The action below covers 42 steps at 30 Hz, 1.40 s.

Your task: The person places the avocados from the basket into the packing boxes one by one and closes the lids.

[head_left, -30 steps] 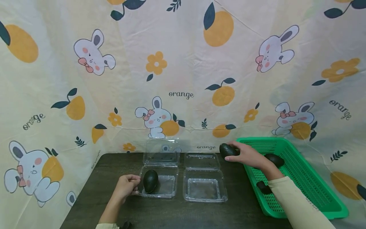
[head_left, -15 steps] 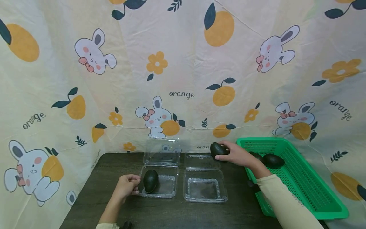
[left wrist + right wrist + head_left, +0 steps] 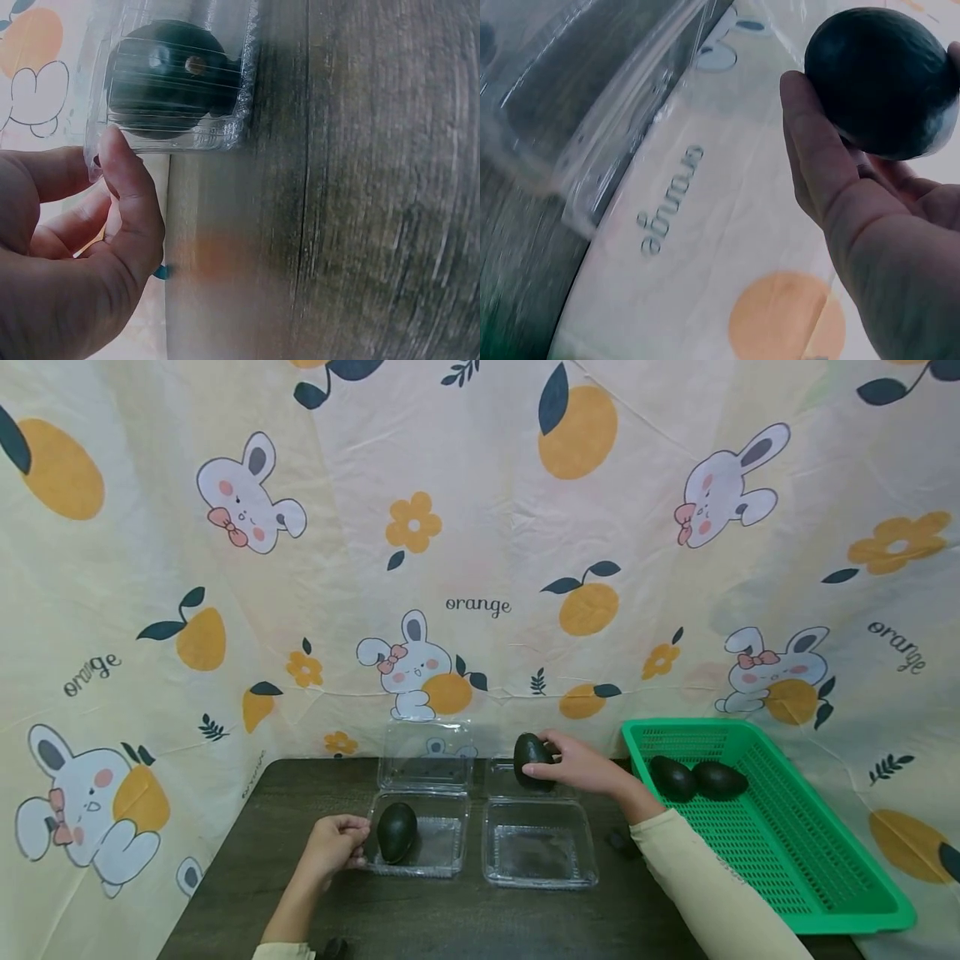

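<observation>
Avocado [image 3: 528, 758] is held up off the tabletop [image 3: 480, 927] by the right hand [image 3: 577, 764], fingers curled round its sides; in the head view it overlaps the open lid of the right container [image 3: 536, 847], which has no fruit in its base. A second avocado [image 3: 396, 833] already sits in the left container [image 3: 442, 843], its lid also open; the left hand [image 3: 333, 847] pinches that container's rim between thumb and fingers. Two more avocados [image 3: 672, 778] lie side by side in the green basket [image 3: 787, 852], so the work looks only partly done.
</observation>
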{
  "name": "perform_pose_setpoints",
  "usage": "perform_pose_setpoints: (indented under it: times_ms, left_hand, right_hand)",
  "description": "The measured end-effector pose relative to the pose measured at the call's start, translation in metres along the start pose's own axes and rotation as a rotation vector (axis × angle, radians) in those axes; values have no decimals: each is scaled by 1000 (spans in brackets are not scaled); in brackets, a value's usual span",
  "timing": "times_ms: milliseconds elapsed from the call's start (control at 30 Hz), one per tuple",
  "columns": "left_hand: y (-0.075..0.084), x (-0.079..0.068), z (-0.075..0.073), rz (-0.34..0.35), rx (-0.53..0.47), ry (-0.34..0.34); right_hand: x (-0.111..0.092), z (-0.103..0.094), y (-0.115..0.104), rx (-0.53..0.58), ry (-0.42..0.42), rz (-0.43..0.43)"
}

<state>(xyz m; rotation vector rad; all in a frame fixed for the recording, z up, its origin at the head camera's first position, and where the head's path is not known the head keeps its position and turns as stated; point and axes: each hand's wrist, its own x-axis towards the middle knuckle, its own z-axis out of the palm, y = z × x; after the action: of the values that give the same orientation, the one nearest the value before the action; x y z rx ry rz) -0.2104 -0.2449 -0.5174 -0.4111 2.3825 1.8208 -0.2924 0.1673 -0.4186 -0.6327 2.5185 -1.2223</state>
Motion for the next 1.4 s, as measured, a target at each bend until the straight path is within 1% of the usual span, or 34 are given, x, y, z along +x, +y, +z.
perform_pose_setpoints:
  times_ms: [133,267,367,533,733,933,1167,1400]
  left_hand:
    - [-1,2,0,-3,3,0]
    - [-2,5,0,1,4,-7]
    - [-2,4,-1,-2,6,-9]
    - [-2,2,-1,-8,10,-3]
    - [0,3,0,4,4,-17]
    - [-1,3,-1,-8,-4,-9]
    - [-1,3,-2,2,-11,-5]
    - [-3,2,0,8,-9,-4]
  right_hand:
    - [8,13,-4,27,-18,-13]
    - [15,29,-7,54,-32,13]
    - [21,43,-12,53,-44,35]
    - [30,65,-24,37,-78,38]
    - [37,81,-33,-34,-60,82]
    - [45,96,-41,-67,-100,111]
    - [56,113,-53,-123,-129,131]
    - [64,133,-67,-266,-174,160]
